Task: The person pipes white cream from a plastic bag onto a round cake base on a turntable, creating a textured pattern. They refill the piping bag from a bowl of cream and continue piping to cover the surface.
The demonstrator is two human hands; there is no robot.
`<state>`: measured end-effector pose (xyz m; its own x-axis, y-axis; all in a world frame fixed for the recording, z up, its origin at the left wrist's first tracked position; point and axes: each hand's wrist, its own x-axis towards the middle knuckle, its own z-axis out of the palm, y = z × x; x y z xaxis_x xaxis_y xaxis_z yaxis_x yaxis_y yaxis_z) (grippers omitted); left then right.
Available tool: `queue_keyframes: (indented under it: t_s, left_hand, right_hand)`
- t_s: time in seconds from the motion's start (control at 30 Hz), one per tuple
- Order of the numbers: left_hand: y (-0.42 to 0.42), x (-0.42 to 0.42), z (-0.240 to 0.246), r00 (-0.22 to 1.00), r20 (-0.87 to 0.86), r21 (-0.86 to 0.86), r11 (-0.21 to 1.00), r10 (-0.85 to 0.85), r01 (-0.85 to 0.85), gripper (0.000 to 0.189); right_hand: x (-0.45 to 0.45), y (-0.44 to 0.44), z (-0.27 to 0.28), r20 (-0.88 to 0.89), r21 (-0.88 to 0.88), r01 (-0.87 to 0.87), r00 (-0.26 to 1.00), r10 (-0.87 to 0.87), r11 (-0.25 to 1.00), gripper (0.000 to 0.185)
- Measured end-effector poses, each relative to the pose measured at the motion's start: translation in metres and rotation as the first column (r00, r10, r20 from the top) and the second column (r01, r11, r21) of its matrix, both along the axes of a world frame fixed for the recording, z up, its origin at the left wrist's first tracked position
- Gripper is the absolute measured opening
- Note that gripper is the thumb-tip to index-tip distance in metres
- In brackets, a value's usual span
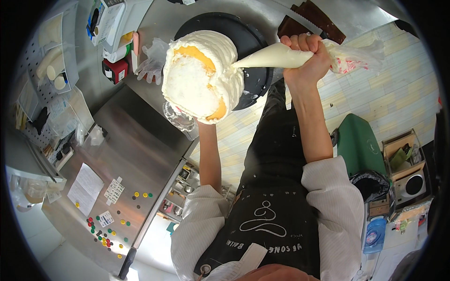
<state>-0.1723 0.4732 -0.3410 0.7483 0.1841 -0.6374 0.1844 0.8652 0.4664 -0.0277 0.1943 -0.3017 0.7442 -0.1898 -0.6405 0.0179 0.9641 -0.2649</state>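
A round sponge cake (191, 82), its side coated in piped white cream, is tilted with one flat face towards me. Cream forms a rim round that face, where yellow-orange sponge shows at the edges. My left hand (203, 122) reaches under the cake and holds it up; the fingers are hidden behind it. In my right hand (306, 58) is a piping bag (274, 56) filled with pale cream, squeezed in the fist. The bag's tip touches the cream on the cake's right side. Behind the cake lies a black turntable (253, 42) with cream smears.
A clear container (177, 117) smeared with cream and a clear plastic glove (153, 58) are beside the cake. Beyond lie a serrated knife (300, 19) and a brown item (327, 23). A green bin (360, 144) stands to the right. Magnets (105, 240) dot the steel surface at left.
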Motion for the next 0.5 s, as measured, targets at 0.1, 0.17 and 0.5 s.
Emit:
queue_keyframes:
  t_s: [0.1,0.17,0.5]
  left_hand:
    - [0.0,0.001,0.0,1.0,-0.005,0.004,1.0,-0.006,0.006,0.066]
    - [0.0,0.002,-0.001,1.0,-0.006,0.008,1.0,-0.01,0.011,0.067]
    - [0.003,-0.001,0.002,0.999,-0.023,0.03,0.999,-0.025,0.026,0.069]
  right_hand:
    - [0.0,0.0,-0.003,-0.005,-0.022,0.001,1.0,-0.001,1.0,0.023]
    - [0.0,0.0,-0.005,-0.012,-0.027,0.004,1.0,-0.004,1.0,0.023]
    - [-0.006,-0.003,-0.008,0.114,-0.131,-0.013,0.993,0.028,0.991,0.017]
